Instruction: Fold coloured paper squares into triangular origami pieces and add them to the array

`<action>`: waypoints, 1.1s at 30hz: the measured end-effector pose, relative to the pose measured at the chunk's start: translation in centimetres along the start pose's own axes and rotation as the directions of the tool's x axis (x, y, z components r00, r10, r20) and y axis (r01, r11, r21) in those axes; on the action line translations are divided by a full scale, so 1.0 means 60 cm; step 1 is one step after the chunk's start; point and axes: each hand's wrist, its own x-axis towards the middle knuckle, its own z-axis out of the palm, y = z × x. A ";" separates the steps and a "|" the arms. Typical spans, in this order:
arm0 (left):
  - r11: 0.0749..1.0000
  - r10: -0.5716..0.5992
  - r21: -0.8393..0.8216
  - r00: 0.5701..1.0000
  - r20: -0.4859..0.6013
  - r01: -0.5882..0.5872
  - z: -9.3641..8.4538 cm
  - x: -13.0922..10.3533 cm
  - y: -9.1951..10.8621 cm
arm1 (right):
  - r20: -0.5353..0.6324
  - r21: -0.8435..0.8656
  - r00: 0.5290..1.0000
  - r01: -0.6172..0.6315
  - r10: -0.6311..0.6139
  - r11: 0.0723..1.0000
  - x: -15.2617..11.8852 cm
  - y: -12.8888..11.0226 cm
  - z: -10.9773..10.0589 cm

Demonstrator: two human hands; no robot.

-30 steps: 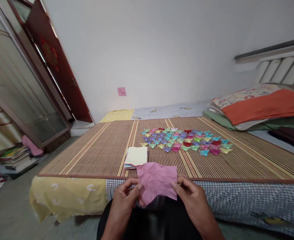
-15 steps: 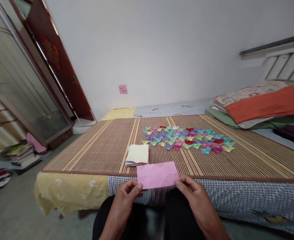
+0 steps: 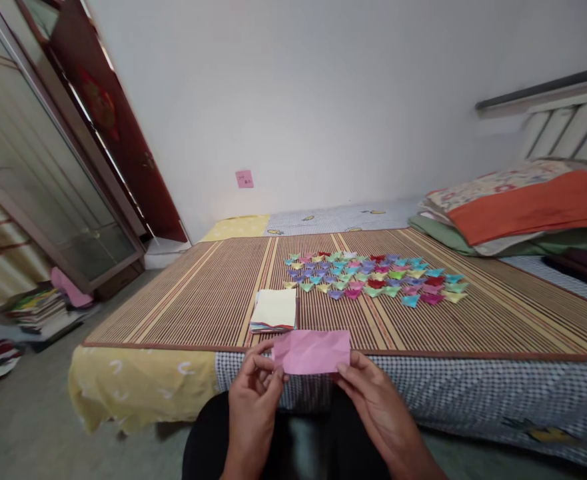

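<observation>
Pink paper (image 3: 313,352): one sheet, creased; before mat's (image 3: 173,300) front edge, near paper stack (image 3: 274,309). Likely light, soft, easily torn; best held by side edges. Left hand (image 3: 256,397), right hand (image 3: 373,393): fingers nearly closed, pinching opposite ends.

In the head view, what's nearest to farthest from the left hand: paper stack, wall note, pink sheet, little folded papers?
1. Pink sheet: held in the left hand.
2. Paper stack: on the mat, beyond the sheet.
3. Little folded papers: farther back, rightward on the mat.
4. Wall note: on the far wall.
</observation>
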 end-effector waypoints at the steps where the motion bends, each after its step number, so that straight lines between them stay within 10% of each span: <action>1: 0.999 0.028 0.024 1.000 0.005 -0.028 -0.001 -0.001 0.002 | -0.003 0.000 1.000 -0.004 0.004 1.000 0.000 0.001 0.000; 8: 0.977 0.144 0.158 0.989 0.013 -0.144 -0.009 -0.009 -0.008 | 0.011 0.094 0.999 -0.043 0.042 0.995 -0.002 0.007 -0.003; 19: 0.990 -0.130 -0.035 0.989 0.076 0.133 0.001 -0.012 -0.005 | -0.040 0.064 0.998 0.048 -0.045 0.997 -0.005 0.001 0.003; 24: 0.984 -0.024 0.177 0.979 0.204 -0.013 -0.005 -0.019 -0.007 | -0.071 -0.199 0.980 0.171 -0.188 0.965 -0.002 0.009 -0.014; 28: 0.934 0.040 0.346 0.989 0.143 -0.088 -0.013 -0.015 0.002 | -0.011 -0.525 0.893 0.378 -0.450 0.762 -0.007 -0.005 -0.021; 33: 0.984 -0.164 0.110 0.956 0.242 0.141 -0.009 -0.010 0.014 | 0.160 -0.567 0.927 0.367 -0.339 0.737 -0.013 -0.021 -0.018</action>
